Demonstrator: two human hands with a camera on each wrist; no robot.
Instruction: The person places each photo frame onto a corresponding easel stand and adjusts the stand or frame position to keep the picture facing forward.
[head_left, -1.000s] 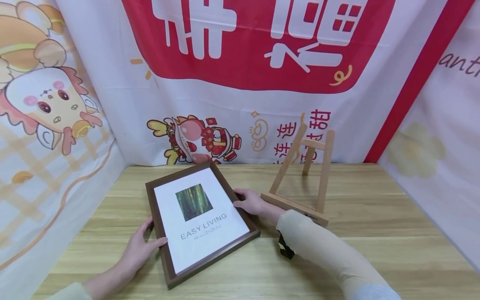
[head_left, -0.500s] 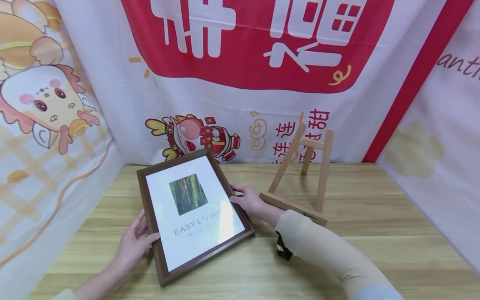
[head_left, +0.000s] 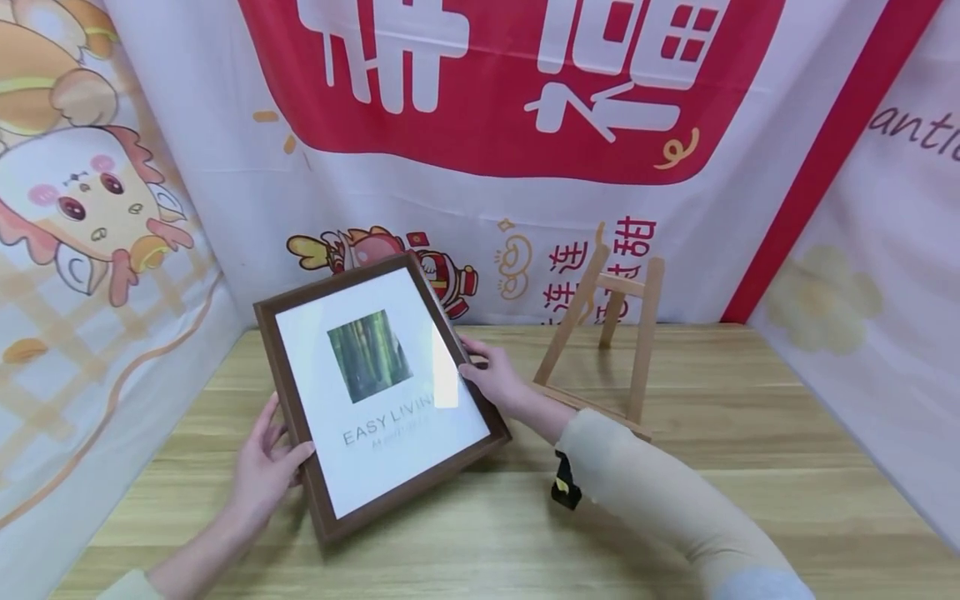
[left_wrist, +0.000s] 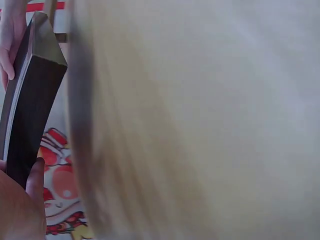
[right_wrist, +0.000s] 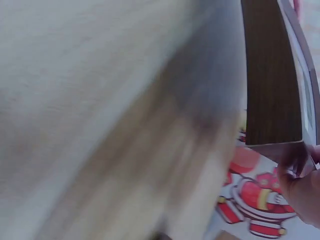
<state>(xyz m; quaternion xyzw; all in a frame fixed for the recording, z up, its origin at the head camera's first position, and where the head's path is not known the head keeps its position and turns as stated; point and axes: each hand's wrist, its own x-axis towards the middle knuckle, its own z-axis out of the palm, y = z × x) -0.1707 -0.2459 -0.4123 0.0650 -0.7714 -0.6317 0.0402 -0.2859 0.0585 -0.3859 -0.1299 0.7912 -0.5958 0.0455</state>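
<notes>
Printed cloth (head_left: 225, 192) backs a wood-grain table (head_left: 750, 433). Frame (head_left: 382, 400) position: left of the easel (head_left: 643, 350), tilted, far end raised; whether its lower edge touches the table cannot be determined. Grip: left hand (head_left: 262, 467) pinches the left side; right hand (head_left: 495, 379) grips the right side, farther up. Support both sides equally to prevent twisting. Press on the brown border only, not the glossy front. Adjust tilt slowly. Caution: right forearm (head_left: 645, 475) crosses before the easel's ledge; allow clearance.
</notes>
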